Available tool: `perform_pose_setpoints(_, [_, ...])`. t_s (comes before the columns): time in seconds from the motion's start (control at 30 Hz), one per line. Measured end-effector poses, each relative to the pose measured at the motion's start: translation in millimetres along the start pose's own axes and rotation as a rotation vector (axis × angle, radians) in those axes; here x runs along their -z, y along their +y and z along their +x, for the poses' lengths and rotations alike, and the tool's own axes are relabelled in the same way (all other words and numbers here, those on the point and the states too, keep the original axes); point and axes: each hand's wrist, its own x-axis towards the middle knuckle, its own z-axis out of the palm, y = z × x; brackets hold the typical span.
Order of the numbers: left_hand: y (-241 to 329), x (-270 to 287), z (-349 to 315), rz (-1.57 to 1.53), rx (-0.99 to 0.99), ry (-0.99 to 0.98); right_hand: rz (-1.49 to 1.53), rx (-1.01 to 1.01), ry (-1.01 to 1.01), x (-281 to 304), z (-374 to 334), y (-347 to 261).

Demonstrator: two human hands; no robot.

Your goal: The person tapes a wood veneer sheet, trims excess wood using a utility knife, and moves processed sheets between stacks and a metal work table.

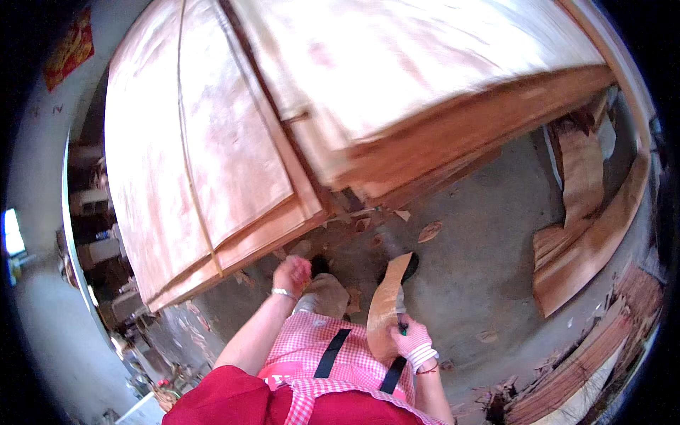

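Note:
My right hand (411, 338), in a pink-and-white glove, is closed on a narrow, curved strip of wood veneer (386, 304) that stands up in front of my apron. A small dark and green object (404, 328) shows at the same fingers; its kind is unclear. My left hand (292, 274), with a band at the wrist, hangs near the front edge of the left veneer stack (198, 142), apart from it as far as I can see. Its fingers are curled in and blurred, and whatever they may hold is hidden. To the right lies a thicker veneer stack (453, 71).
A cord (181, 120) runs across the left stack, and a narrow gap parts the two stacks. Veneer scraps (430, 231) litter the concrete floor (467, 283). Long veneer offcuts (588, 241) lie at the right, with more splintered pieces (574, 368) at lower right. Cluttered shelves (95, 205) stand at left.

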Motion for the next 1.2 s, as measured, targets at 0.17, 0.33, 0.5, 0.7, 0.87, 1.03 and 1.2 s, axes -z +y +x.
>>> perform_pose_setpoints(0.17, [51, 9, 76, -0.512, -0.039, 0.289, 0.012, 0.228, 0.137, -12, -28, -58])
perform_pose_setpoints(0.33, [64, -3, 121, -0.734, 0.111, 0.252, 0.153, 0.309, 0.273, -47, -34, -126])
perform_pose_setpoints(0.5, [77, -11, 116, -0.837, 0.278, 0.252, 0.317, 0.370, 0.360, -74, -16, -194])
perform_pose_setpoints(0.7, [114, 2, 94, -0.736, 0.262, 0.136, 0.493, 0.451, 0.445, -80, 34, -220])
perform_pose_setpoints(0.87, [176, 29, 66, -1.041, -0.023, -0.080, 0.772, 0.384, 0.386, -83, 64, -254])
perform_pose_setpoints(1.03, [193, 48, 57, -1.212, -0.023, -0.273, 0.531, 0.219, 0.009, -107, 120, -261])
perform_pose_setpoints(1.2, [145, 34, 66, -0.930, 0.083, -0.232, -0.321, 0.099, 0.134, -148, 220, -207])
